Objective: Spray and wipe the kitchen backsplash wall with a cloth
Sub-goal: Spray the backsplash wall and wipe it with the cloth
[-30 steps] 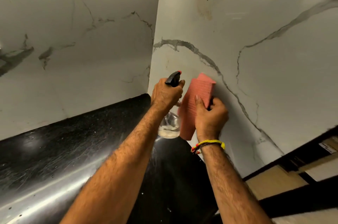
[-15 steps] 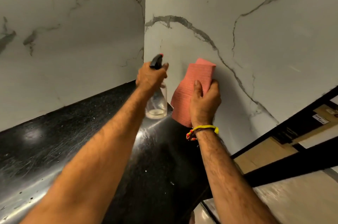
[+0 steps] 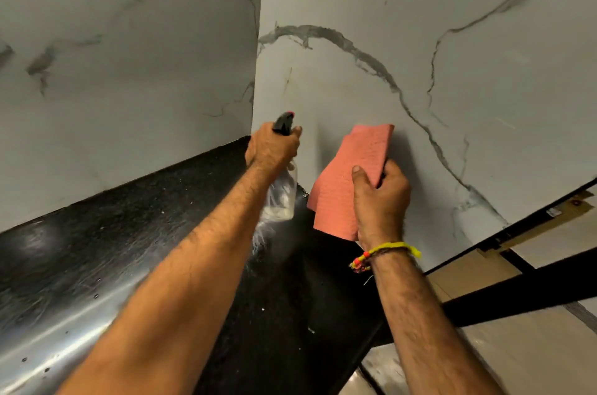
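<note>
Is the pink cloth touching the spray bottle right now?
Apart. The head view shows a strip of wall and dark counter between the pink cloth and the spray bottle.

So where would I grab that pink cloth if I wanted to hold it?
Probably by the lower left flap of the pink cloth, coming from the left. It hangs loose there, while the right hand already grips its right edge against the wall.

No text can be read; a small white label on the cardboard is too blurred.
</note>
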